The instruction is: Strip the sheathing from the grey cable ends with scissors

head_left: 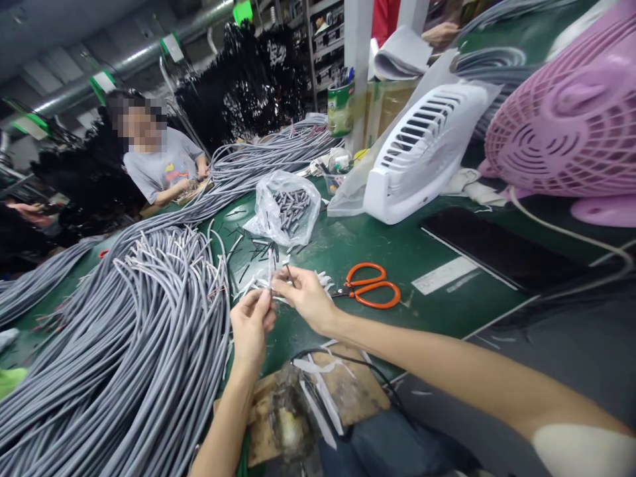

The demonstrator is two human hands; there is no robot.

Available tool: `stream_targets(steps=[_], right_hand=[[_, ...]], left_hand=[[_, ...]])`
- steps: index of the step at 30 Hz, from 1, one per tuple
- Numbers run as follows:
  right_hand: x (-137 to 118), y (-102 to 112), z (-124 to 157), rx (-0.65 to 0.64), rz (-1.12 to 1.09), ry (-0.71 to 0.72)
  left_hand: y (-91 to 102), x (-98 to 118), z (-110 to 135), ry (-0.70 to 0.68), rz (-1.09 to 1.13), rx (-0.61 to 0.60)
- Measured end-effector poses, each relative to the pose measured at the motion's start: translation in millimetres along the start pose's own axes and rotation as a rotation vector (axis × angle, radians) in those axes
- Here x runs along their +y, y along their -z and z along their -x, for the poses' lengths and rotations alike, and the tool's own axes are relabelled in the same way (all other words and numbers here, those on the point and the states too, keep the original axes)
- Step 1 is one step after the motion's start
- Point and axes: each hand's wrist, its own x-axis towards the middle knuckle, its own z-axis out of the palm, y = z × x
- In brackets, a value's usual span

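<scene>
My left hand (252, 321) is closed in a pinch, thumb against fingers, just above the green table. From its fingertips rises a thin pale strip (271, 265), whose exact kind I cannot make out. My right hand (304, 295) meets it from the right, its fingertips pinched together at the strip's lower part; a small dark piece (289, 273) shows by those fingers. Short black tubes (258, 248) and white strips (251, 281) lie scattered behind the hands. Orange-handled scissors (373, 286) rest to the right. A clear plastic bag (263, 205) of short grey tubes stands behind.
A big bundle of grey cables (149, 331) fills the left side. At right are a white fan (422, 152), a pink fan (561, 119) and a dark phone (491, 245). A wooden board (358, 391) lies near me. Another person (161, 159) sits across the table.
</scene>
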Motion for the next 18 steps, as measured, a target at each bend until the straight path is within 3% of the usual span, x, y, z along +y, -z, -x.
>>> stream_targets(steps=[9, 12, 18], right_hand=[[-9.9, -1.6, -2.6, -0.236, 0.103, -0.021], [-7.6, -1.5, -4.9, -0.146, 0.163, 0.003], [-1.0, 5.1, -12.1, 0.047, 0.256, -0.155]], left_hand=[[-0.7, 5.9, -5.2, -0.006, 0.112, 0.144], [0.1, 9.4, -4.5, 0.02, 0.114, 0.118], [-2.4, 9.5, 1.6, -0.004, 0.076, 0.03]])
